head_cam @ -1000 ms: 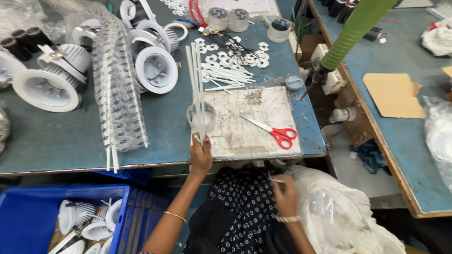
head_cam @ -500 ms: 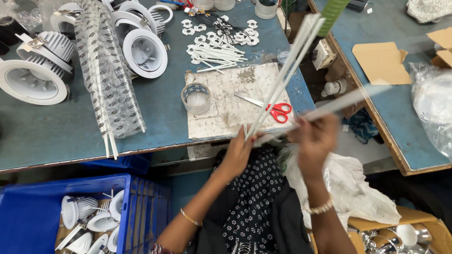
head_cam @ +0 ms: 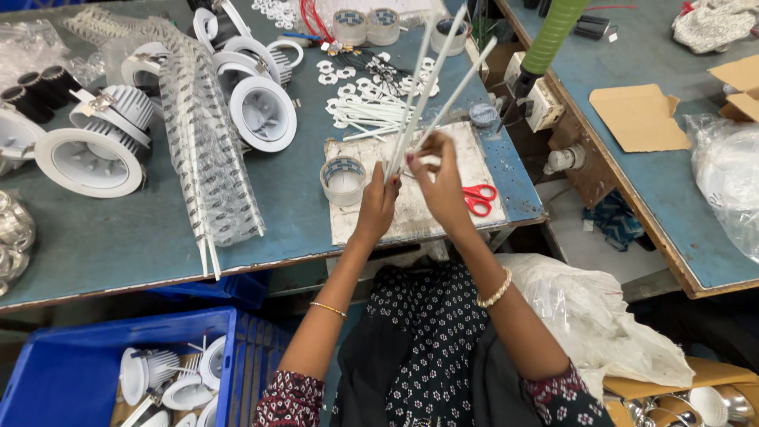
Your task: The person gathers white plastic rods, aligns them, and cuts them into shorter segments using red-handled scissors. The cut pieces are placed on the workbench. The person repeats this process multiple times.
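Both hands are raised over the front edge of the blue-grey table. My left hand pinches the lower ends of a few long thin white tubes that fan upward and to the right. My right hand is closed around the same white tubes a little higher up. Beneath the hands lies a worn white board with red-handled scissors on it and a clear tape roll at its left edge.
White round downlight housings and a long pleated clear plastic strip cover the left of the table. More white tubes and small rings lie behind the board. A blue crate of housings sits on the floor at left. Another table stands right.
The hands moved back over the board and closer together. The tubes, spread wide and blurred before, are now gathered into a tighter upright bunch held by both hands.
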